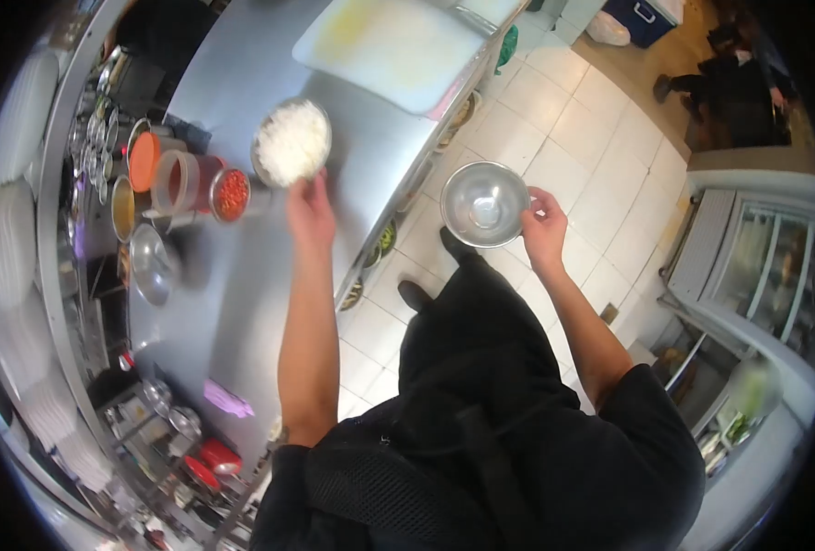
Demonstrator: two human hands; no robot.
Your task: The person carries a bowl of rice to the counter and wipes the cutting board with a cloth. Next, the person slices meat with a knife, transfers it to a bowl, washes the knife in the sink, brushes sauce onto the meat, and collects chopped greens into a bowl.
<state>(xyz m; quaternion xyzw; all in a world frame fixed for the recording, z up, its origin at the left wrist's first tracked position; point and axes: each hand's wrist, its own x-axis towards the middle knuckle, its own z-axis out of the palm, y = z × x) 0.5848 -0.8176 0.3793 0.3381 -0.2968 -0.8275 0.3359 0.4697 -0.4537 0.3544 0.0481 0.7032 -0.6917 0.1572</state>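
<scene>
My left hand (311,209) grips the near rim of a metal bowl (326,130) over the steel counter. White food (292,142), which looks like cooked rice, is heaped in that bowl. Out over the tiled floor, my right hand (543,225) pinches the right rim of a second metal bowl (462,200). Nothing shows inside this second bowl, and its opening faces up toward me. Left of my left hand stands a container of chopped red food (232,194), beside a clear reddish tub (176,184).
The steel counter (242,303) carries a white cutting board (398,55), an orange-lidded container (145,162), another metal bowl (153,265) and a purple cloth (228,399). Stacked white plates (12,230) line the far left. A fridge (756,257) stands right; another person (738,101) is at upper right.
</scene>
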